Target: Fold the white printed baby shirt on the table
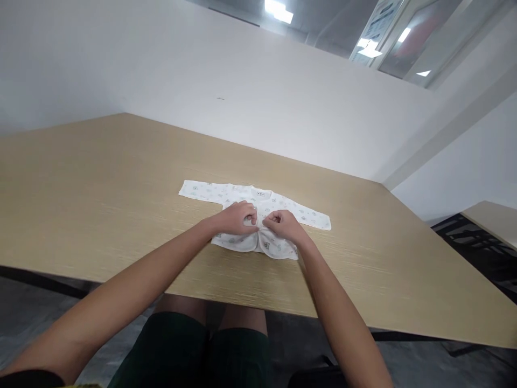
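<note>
A small white baby shirt (210,191) with a faint printed pattern lies flat on the wooden table (100,188), sleeves spread to the left and right, collar toward the far side. My left hand (236,218) pinches the left front panel near the middle opening. My right hand (285,223) pinches the right front panel just beside it. The two hands almost touch over the shirt's centre line, and they hide the fastening there. The rounded lower hem (258,248) shows below my fingers.
The table's near edge (242,304) runs above my lap. A white wall (242,97) stands behind the table. A second table corner (490,218) and dark chair parts (476,248) are at the right.
</note>
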Available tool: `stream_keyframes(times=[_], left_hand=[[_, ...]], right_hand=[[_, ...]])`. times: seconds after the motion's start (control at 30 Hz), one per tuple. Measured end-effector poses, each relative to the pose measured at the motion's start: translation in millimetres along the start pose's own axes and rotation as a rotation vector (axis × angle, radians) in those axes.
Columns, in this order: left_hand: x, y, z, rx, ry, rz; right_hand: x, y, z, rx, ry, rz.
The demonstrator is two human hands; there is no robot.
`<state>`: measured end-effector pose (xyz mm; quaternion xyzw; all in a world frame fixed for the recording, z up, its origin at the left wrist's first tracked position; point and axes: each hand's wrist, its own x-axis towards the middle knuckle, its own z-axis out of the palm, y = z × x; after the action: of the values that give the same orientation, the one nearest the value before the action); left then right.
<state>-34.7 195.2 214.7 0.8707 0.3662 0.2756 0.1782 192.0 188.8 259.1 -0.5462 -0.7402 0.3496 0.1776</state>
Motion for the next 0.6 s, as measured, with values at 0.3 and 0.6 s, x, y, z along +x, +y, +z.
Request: stream_keyframes(times=[0.3, 0.6], left_hand=[[-18.0, 11.2, 11.5, 0.399, -0.067, -0.046], [-12.6, -44.0, -51.2, 0.409, 0.004, -0.359]], right_hand=[[-8.6, -2.3, -3.4, -0.148, -0.104, -0.129], [15.3, 78.5, -69.3, -0.157, 0.461, -0.227]])
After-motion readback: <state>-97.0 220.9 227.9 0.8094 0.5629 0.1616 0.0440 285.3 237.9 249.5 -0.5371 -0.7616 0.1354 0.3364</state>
